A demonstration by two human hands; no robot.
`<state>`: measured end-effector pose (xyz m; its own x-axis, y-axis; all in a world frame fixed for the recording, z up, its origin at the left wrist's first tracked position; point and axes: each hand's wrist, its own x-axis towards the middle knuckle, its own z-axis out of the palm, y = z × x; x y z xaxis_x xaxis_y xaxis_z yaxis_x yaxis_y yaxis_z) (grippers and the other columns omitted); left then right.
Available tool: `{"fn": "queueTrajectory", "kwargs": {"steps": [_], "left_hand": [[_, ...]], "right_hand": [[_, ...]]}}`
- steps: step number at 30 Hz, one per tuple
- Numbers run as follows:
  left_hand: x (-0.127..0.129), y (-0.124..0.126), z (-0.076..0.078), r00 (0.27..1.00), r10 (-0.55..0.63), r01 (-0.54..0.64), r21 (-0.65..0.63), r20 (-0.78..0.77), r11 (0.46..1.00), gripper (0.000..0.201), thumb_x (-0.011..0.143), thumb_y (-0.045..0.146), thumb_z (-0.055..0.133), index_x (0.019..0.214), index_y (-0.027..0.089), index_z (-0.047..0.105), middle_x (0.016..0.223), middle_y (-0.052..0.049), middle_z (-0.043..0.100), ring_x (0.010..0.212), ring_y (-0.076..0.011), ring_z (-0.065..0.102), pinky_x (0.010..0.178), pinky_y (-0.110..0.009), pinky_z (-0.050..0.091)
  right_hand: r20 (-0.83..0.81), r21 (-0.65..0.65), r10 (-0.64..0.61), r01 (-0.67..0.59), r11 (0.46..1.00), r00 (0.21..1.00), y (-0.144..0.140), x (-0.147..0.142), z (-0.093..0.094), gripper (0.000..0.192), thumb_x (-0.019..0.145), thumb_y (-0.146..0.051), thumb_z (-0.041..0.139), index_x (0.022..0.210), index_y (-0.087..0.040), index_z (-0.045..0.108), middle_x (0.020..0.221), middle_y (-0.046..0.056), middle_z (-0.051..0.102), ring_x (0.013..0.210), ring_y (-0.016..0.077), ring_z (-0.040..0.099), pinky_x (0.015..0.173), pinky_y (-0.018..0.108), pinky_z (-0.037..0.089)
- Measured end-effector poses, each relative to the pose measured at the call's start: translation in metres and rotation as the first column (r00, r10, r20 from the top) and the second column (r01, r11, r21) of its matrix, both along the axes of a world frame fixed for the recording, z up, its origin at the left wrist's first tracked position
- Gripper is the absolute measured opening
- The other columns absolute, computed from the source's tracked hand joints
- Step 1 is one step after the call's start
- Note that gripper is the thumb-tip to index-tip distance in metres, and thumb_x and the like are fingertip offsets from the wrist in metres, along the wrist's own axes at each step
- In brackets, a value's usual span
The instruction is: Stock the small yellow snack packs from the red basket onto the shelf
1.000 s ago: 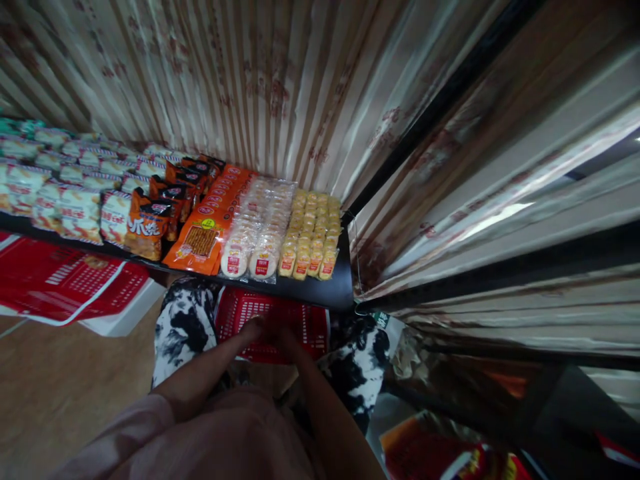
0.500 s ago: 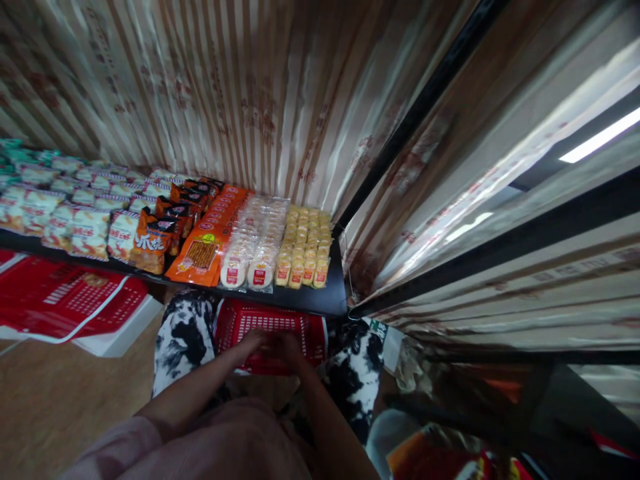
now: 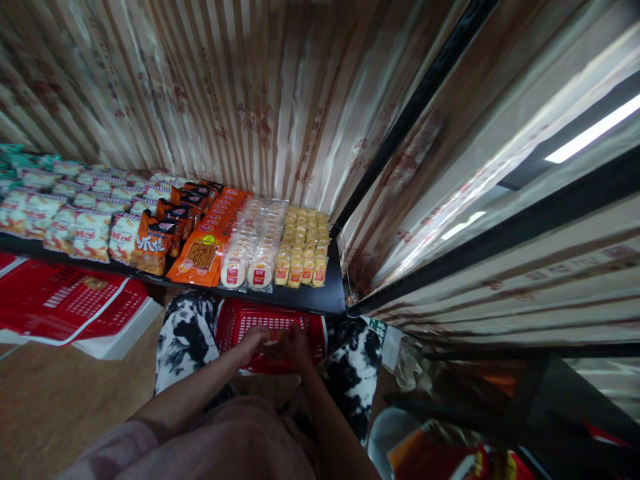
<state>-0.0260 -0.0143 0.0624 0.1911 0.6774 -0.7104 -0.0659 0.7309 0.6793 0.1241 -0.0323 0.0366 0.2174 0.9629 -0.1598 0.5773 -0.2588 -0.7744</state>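
My left hand (image 3: 255, 339) and my right hand (image 3: 296, 343) are close together over a red plastic basket (image 3: 231, 320) between my knees. The fingers of both are curled inward. Whatever lies between them is too dark and small to make out. Just beyond the basket is a black shelf (image 3: 335, 283). On its near edge stand packs of round white crackers (image 3: 247, 273), yellow wrapped snacks (image 3: 301, 263) and a flat orange snack bag (image 3: 200, 257).
Farther left on the shelf are several white snack bags (image 3: 90, 233) and dark orange bags (image 3: 153, 243). Another red basket (image 3: 95, 300) sits below at the left. A black post (image 3: 400, 133) rises at the shelf's right end, before a striped sheet wall (image 3: 225, 87). Bagged goods (image 3: 425, 453) lie lower right.
My hands have drawn slightly apart above the basket, the right one shifting a little to the right. The camera view has turned slightly; the packs stay in place.
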Motion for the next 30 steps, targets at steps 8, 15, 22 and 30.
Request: {"fn": "queueTrajectory", "kwargs": {"steps": [8,15,22,30], "left_hand": [[0.003,-0.005,0.011,0.998,0.047,-0.047,-0.001,0.049,0.999,0.023,0.054,0.008,0.049,0.075,0.017,0.056,0.067,0.002,0.06,0.067,-0.0139,0.056,0.06,-0.023,0.045],[0.006,-0.01,0.009,1.0,0.032,-0.032,0.048,0.0,0.998,0.02,0.053,0.01,0.05,0.071,0.017,0.055,0.065,0.003,0.059,0.064,-0.0125,0.056,0.057,-0.021,0.042],[0.01,-0.011,0.015,1.0,0.013,-0.014,0.067,0.027,0.998,0.02,0.055,0.009,0.052,0.073,0.017,0.056,0.062,0.003,0.059,0.055,-0.0112,0.056,0.057,-0.023,0.045],[0.014,-0.011,0.003,0.999,-0.05,0.048,0.196,0.004,0.979,0.025,0.057,0.005,0.056,0.079,0.016,0.057,0.075,-0.001,0.065,0.07,-0.0138,0.062,0.07,-0.025,0.048]], "right_hand": [[-0.163,-0.078,-0.07,0.058,0.995,0.984,-0.001,-0.003,0.006,0.045,0.076,-0.031,0.047,0.116,-0.012,0.054,0.092,0.01,0.067,0.083,0.0201,0.064,0.074,0.031,0.051],[-0.258,-0.001,-0.108,0.112,0.994,0.96,0.001,-0.002,0.008,0.032,0.072,-0.027,0.05,0.1,-0.015,0.059,0.089,0.008,0.068,0.082,0.0194,0.064,0.075,0.032,0.051],[-0.304,0.015,-0.09,0.1,0.995,0.948,0.003,0.002,0.018,0.033,0.071,-0.026,0.05,0.101,-0.014,0.059,0.094,0.01,0.068,0.088,0.0199,0.064,0.08,0.033,0.051],[-0.347,0.086,-0.033,0.068,0.994,0.937,0.001,0.007,0.035,0.04,0.072,-0.028,0.053,0.11,-0.015,0.055,0.106,0.011,0.065,0.097,0.0192,0.063,0.087,0.033,0.049]]}}
